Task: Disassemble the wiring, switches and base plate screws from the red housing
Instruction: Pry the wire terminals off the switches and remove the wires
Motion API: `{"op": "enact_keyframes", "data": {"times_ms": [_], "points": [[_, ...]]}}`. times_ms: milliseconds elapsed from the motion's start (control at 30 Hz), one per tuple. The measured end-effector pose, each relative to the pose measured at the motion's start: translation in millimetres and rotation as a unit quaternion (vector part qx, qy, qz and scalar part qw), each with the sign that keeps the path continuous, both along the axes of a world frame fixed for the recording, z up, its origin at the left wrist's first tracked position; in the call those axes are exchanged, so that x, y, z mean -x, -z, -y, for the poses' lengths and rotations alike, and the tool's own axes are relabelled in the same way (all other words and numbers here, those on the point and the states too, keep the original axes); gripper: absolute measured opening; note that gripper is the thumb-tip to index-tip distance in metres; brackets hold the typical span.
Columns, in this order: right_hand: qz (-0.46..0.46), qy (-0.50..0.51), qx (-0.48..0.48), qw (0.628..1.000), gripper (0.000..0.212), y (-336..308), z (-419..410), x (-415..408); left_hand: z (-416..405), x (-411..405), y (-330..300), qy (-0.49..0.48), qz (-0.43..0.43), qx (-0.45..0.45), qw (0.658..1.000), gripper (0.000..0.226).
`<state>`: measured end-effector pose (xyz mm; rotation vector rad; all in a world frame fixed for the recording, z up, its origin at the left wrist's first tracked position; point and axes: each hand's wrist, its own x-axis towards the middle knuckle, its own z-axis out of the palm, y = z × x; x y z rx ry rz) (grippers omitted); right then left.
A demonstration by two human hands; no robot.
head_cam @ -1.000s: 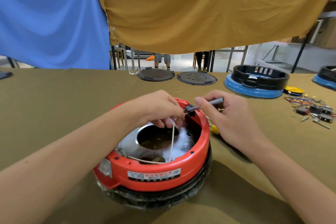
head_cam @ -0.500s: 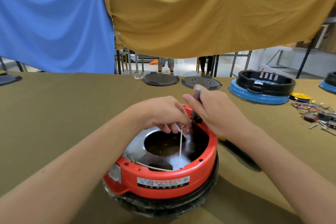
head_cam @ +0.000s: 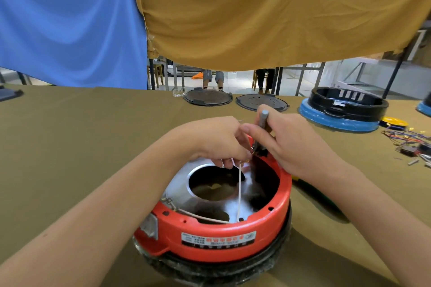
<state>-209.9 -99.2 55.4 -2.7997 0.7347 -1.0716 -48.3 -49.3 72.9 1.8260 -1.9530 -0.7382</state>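
Gripping a grey tool (head_cam: 263, 121) upright, the right hand (head_cam: 293, 144) works at the red housing (head_cam: 210, 240)'s one o'clock rim; the left hand (head_cam: 217, 140) pinches the limp white wire (head_cam: 239, 189), best held near its terminal.

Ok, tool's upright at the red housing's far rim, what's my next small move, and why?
Probably work the tool at that rim part while the left hand holds the white wire: the right hand has the tool upright, tip at the dark part on the housing.
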Motion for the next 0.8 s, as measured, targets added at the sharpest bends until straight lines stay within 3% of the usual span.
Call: {"op": "enact_keyframes", "data": {"times_ms": [500, 800], "points": [[0.037, -0.008, -0.01, 0.999, 0.04, 4.8, 2.0, 2.6, -3.4, -0.5, 1.8, 0.008, 0.014, 0.021, 1.0, 0.013], [0.076, -0.009, -0.075, 0.994, 0.046, 7.1, 2.6, 4.3, -3.7, 0.4, 1.7, 0.012, 0.023, 0.025, 0.999, 0.015]]}}
